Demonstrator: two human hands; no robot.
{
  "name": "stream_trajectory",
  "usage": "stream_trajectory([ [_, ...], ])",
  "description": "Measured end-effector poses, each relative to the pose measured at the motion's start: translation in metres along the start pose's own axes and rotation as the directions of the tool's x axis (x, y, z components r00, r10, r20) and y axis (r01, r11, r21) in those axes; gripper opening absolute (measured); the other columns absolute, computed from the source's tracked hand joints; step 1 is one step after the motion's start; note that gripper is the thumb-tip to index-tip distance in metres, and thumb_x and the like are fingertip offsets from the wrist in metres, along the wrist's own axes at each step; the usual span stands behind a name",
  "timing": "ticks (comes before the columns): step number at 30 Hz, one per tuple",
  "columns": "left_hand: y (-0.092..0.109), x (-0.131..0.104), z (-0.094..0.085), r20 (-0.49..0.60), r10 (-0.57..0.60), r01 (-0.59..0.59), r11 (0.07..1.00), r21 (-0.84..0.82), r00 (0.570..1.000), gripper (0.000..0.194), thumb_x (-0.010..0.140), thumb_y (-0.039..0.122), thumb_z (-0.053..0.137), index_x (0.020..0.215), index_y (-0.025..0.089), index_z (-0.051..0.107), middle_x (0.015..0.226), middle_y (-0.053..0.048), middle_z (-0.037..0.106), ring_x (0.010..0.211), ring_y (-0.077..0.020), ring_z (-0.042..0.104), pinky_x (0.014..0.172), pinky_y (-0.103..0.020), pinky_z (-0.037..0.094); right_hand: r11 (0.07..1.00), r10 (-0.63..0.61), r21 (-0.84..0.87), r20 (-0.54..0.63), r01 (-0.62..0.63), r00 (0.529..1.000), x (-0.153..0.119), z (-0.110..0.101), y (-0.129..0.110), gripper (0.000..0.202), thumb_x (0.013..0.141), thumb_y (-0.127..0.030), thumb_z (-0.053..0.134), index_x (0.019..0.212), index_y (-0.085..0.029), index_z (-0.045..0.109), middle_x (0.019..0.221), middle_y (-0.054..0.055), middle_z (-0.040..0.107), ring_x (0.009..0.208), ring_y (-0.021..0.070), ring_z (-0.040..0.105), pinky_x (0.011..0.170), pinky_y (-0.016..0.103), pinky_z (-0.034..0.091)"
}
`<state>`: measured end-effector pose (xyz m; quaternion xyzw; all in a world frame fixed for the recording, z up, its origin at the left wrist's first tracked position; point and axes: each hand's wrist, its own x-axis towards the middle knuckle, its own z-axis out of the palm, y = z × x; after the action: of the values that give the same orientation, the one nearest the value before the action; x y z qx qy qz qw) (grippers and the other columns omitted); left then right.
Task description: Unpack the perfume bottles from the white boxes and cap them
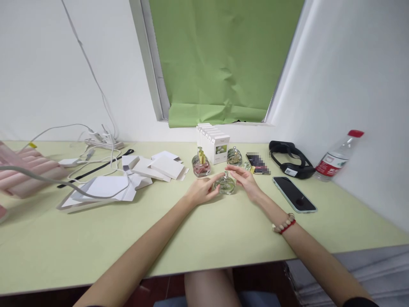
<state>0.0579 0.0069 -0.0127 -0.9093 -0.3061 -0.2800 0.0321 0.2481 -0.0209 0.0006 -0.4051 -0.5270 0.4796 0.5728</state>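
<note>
A clear glass bottle [226,185] with a small neck stands on the pale green table between my hands. My left hand [202,190] is at its left side, thumb and fingers apart, the fingertips at the glass. My right hand [245,182] is on its right, fingers spread near the neck, with nothing held in them. Behind stand pinkish bottles with gold tops [201,166], a row of white boxes [220,150] and more clear bottles [234,157]. A small gold-coloured piece [252,169] lies right of my right fingertips.
Opened white cartons [159,167] and cables beside a power strip [104,144] lie on the left. To the right are a phone [294,194], a black headset [292,162] and a red-capped water bottle [335,160]. The table's front edge [179,275] runs below my forearms.
</note>
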Motion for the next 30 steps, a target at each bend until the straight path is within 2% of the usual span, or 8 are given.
stream_trajectory([
  [4,0.001,0.000,0.000,0.003,-0.023,0.023,0.998,-0.050,1.000,0.040,0.084,0.034,0.038,0.120,0.019,0.046,0.055,0.004,0.056,0.050,-0.0098,0.053,0.053,-0.019,0.040,0.999,-0.050,-0.019,0.054,0.051,0.997,0.000,0.002,0.001,0.027,0.069,-0.037,0.067,0.093,-0.025,0.069,0.104,0.002,0.066,0.096,0.0156,0.057,0.081,0.028,0.045],
  [8,0.001,0.001,0.000,-0.001,-0.011,0.011,0.996,-0.085,1.000,0.040,0.083,0.033,0.039,0.119,0.018,0.045,0.054,0.005,0.056,0.048,-0.0094,0.053,0.052,-0.019,0.039,0.991,-0.107,-0.078,0.059,0.112,0.992,0.002,0.000,0.007,0.025,0.068,-0.037,0.068,0.089,-0.022,0.070,0.098,0.004,0.068,0.095,0.0165,0.058,0.088,0.032,0.043],
  [17,0.001,0.002,0.002,-0.039,0.027,-0.030,0.995,-0.094,0.999,0.037,0.083,0.029,0.040,0.118,0.018,0.045,0.050,0.007,0.054,0.045,-0.0086,0.052,0.049,-0.018,0.037,0.995,-0.087,-0.047,0.088,0.091,0.992,0.002,0.000,0.007,0.023,0.067,-0.034,0.069,0.087,-0.023,0.070,0.094,0.001,0.068,0.087,0.0133,0.057,0.081,0.027,0.044],
  [21,0.001,0.001,0.002,-0.030,0.012,-0.014,0.997,-0.070,0.999,0.036,0.084,0.031,0.039,0.116,0.016,0.045,0.052,0.006,0.055,0.046,-0.0093,0.052,0.049,-0.019,0.038,0.999,-0.012,0.038,0.105,0.008,0.994,0.001,0.000,0.000,0.026,0.072,-0.036,0.064,0.095,-0.026,0.068,0.106,0.000,0.064,0.072,0.0083,0.054,0.061,0.019,0.044],
  [24,0.000,0.001,0.002,-0.014,0.002,-0.002,0.998,-0.062,1.000,0.037,0.084,0.033,0.038,0.116,0.016,0.044,0.053,0.006,0.056,0.047,-0.0098,0.053,0.050,-0.019,0.039,0.998,0.019,0.056,-0.019,-0.018,1.000,0.007,-0.009,-0.002,0.029,0.075,-0.040,0.057,0.100,-0.028,0.065,0.113,0.000,0.060,0.060,0.0057,0.048,0.047,0.017,0.036],
  [27,0.000,0.002,0.002,0.011,-0.012,0.013,0.998,-0.058,1.000,0.036,0.085,0.034,0.037,0.116,0.016,0.044,0.053,0.006,0.055,0.047,-0.0100,0.053,0.050,-0.020,0.039,0.977,-0.073,-0.210,-0.251,0.019,0.965,0.014,-0.026,0.003,0.031,0.074,-0.036,0.053,0.100,-0.023,0.065,0.108,0.003,0.061,0.056,0.0071,0.047,0.047,0.020,0.037],
  [28,0.000,0.002,0.002,0.019,-0.016,0.017,0.998,-0.056,1.000,0.036,0.085,0.034,0.037,0.116,0.016,0.044,0.052,0.006,0.055,0.047,-0.0102,0.053,0.051,-0.020,0.039,0.926,-0.170,-0.374,-0.296,0.050,0.940,0.015,-0.032,0.005,0.030,0.073,-0.032,0.054,0.098,-0.021,0.065,0.107,0.005,0.061,0.056,0.0076,0.047,0.051,0.022,0.040],
  [30,0.001,0.002,0.002,0.033,-0.023,0.025,0.998,-0.050,0.999,0.037,0.085,0.033,0.037,0.116,0.016,0.044,0.051,0.006,0.054,0.048,-0.0107,0.053,0.051,-0.020,0.039,0.736,-0.344,-0.672,-0.263,0.085,0.901,0.017,-0.043,0.010,0.030,0.072,-0.024,0.052,0.098,-0.020,0.066,0.112,0.006,0.058,0.055,0.0082,0.048,0.060,0.027,0.044],
])
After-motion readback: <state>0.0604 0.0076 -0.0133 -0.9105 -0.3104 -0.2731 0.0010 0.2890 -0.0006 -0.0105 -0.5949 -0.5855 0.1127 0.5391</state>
